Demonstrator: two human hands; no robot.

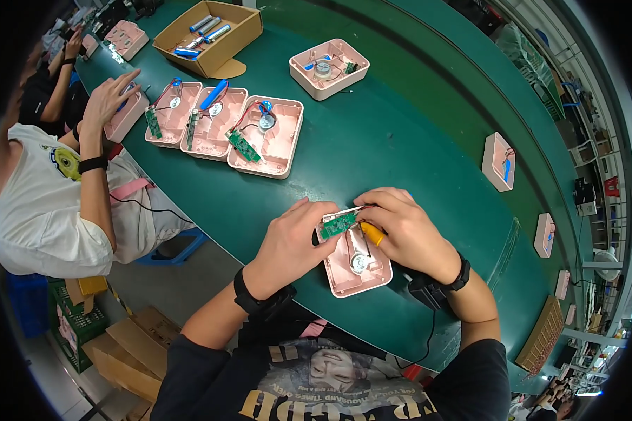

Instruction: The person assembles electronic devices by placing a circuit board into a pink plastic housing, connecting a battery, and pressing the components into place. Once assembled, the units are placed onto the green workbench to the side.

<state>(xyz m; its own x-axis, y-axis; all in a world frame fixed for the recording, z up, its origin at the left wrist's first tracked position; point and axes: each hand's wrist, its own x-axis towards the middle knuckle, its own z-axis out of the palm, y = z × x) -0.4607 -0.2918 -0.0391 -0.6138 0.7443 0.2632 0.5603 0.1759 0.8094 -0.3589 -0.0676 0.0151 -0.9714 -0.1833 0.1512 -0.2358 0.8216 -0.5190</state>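
Pink plastic shell (354, 266) sits open-side-up on the green conveyor table (414, 140), right at its near edge and directly between my two hands. I see a small round motor-like part (359, 263) lying inside it, with thin wires running up toward the top end. At that top end I hold a green circuit board (338, 224), tilted over the shell's upper rim. My left hand (291, 242) is curled, with thumb and fingers pinching the board's left end. My right hand (407, 231) is closed around a yellow-handled tool (372, 234), whose tip points at the board; I cannot tell whether the tip touches it. Both wrists carry black bands.

Farther up the table, three more pink shells (225, 126) lie side by side, touching, each with a green board and blue parts inside. Beyond them stands a cardboard box (211, 35) holding blue and silver cylinders, and another pink shell (328, 68) lies well apart to the right of it. A co-worker in a white shirt sits to my left, one hand (109, 98) resting on a further pink shell at the table edge.
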